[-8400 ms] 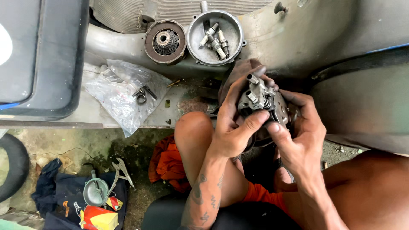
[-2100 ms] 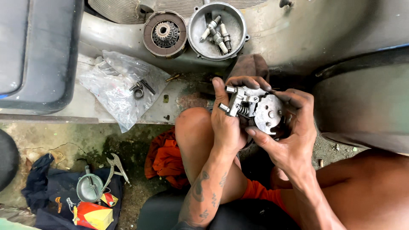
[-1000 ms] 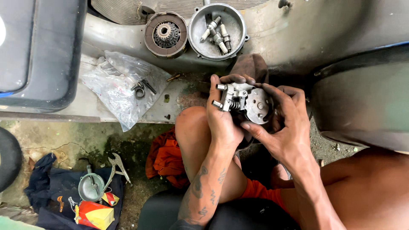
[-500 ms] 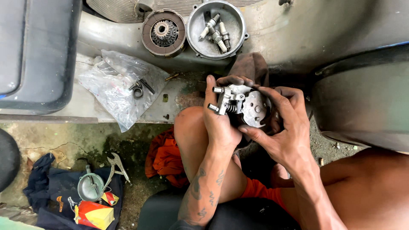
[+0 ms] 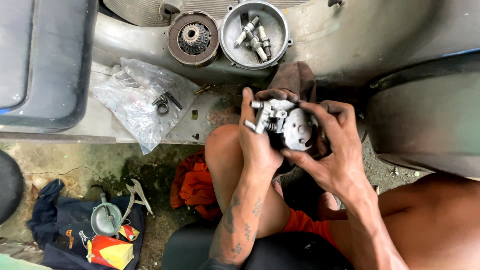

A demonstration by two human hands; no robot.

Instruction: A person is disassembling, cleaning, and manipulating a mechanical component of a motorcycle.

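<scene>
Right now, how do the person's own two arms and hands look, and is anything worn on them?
Both arms are bare, with no sleeves, gloves, watch or rings visible. The left forearm carries dark tattoo markings in curling shapes. The left hand and right hand look smudged with dark grime on the fingers.

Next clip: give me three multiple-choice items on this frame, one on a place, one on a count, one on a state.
1. Where do the spark plugs lie?
A. in the round metal cover
B. on the plastic bag
C. on the red box

2. How many hands hold the metal engine part?
A. none
B. one
C. two

3. How is the part?
A. lying on the ground
B. held up over the knee
C. inside the bag

Answers: 1 A, the plugs sit inside the cover; 2 C, left hand and right hand both grip it; 3 B, it is off the ground, between the hands.
</scene>
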